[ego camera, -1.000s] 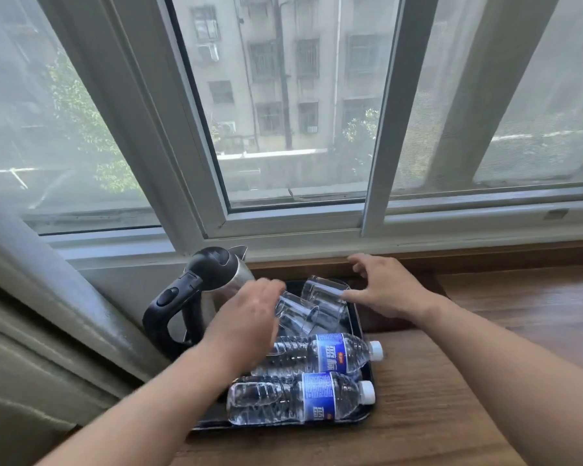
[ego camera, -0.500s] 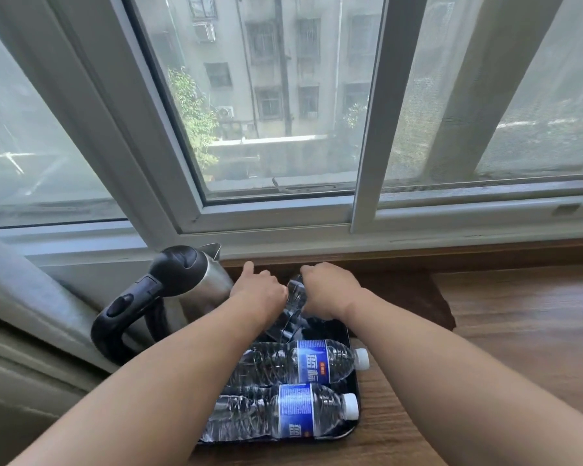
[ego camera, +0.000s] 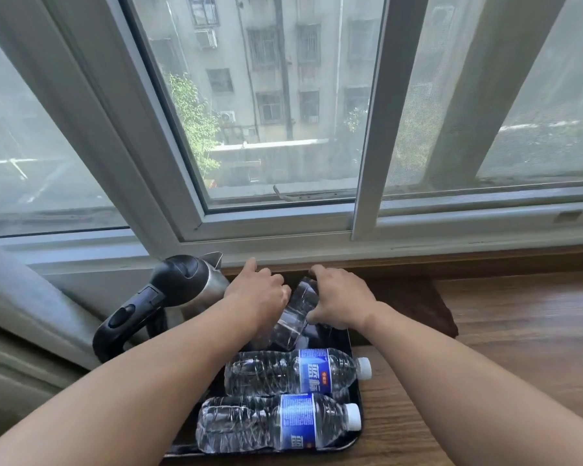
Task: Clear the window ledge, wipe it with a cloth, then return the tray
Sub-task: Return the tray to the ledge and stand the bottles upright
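Note:
A black tray [ego camera: 356, 391] sits on the wooden window ledge [ego camera: 505, 348] at the lower middle. Two clear water bottles with blue labels, a far one [ego camera: 293, 371] and a near one [ego camera: 276, 423], lie side by side on it. Two clear glasses lie tilted at the tray's far end. My left hand [ego camera: 256, 292] curls over the lower glass [ego camera: 288, 327]. My right hand [ego camera: 342, 299] wraps the upper glass [ego camera: 305, 292]. A steel kettle [ego camera: 182, 290] with a black handle stands at the tray's left, touching my left wrist side. My fingertips are hidden.
The window frame [ego camera: 283, 237] runs right behind the tray. A grey curtain [ego camera: 24, 307] hangs at the left beside the kettle. A dark patch [ego camera: 414, 304] lies on the ledge, which stretches away to the right of the tray.
My right hand came left from the tray's far right corner and closed over the upper glass. My left hand slid further forward. The view shifted slightly left.

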